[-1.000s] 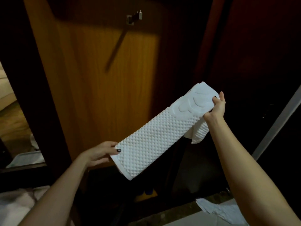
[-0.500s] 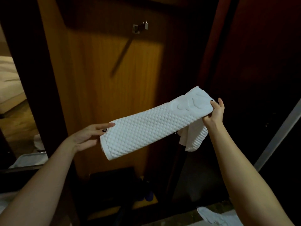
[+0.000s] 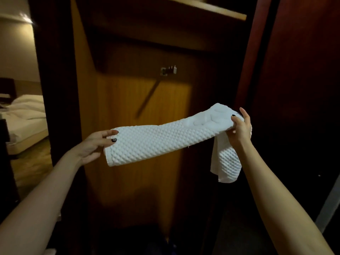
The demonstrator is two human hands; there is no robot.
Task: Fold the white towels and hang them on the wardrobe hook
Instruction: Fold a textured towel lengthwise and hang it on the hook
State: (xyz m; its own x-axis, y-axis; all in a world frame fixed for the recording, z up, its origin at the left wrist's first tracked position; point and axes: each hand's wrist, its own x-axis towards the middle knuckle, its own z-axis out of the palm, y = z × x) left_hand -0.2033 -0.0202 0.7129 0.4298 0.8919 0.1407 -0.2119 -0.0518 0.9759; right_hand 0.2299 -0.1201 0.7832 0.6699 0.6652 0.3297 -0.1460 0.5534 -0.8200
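Towel [image 3: 165, 142], white and bubble-textured, folded into a long band, spans between both hands below the wardrobe hook [image 3: 169, 70]. Left hand [image 3: 93, 144] pinches its left end; right hand [image 3: 241, 127] grips the right end, a tail hanging beneath.

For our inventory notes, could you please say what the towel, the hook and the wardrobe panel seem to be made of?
Towel: white fabric, likely cotton, matte; raised bumpy weave. Hook: probably metal, polished; it glints. Wardrobe panel: wood or veneer, satin; vertical grain shows.
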